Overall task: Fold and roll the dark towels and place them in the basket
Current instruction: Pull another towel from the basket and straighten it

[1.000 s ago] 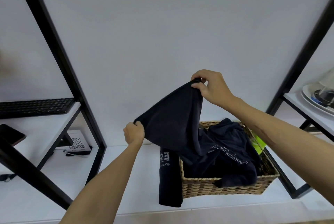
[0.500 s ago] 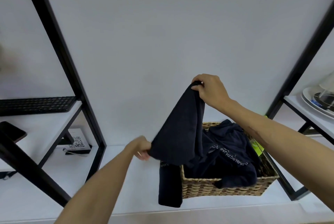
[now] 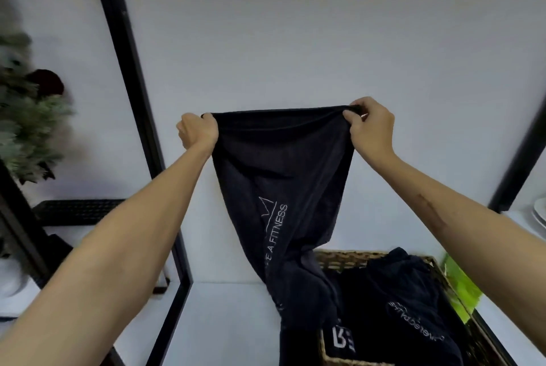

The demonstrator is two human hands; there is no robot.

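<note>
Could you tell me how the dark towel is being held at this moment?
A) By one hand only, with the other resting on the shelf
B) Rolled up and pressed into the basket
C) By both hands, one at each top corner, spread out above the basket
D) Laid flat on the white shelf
C: the left hand and right hand each pinch a top corner of the towel, which hangs spread open above the basket.

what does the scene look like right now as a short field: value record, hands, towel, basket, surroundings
left hand: grips the top left corner of the held dark towel
right hand: pinches the top right corner
held dark towel: raised, top edge stretched between the hands, white lettering showing, lower end hanging to the wicker basket
wicker basket: on the white shelf, holds more dark towels, unrolled
surroundings: black frame post, keyboard at left, plates at right
</note>
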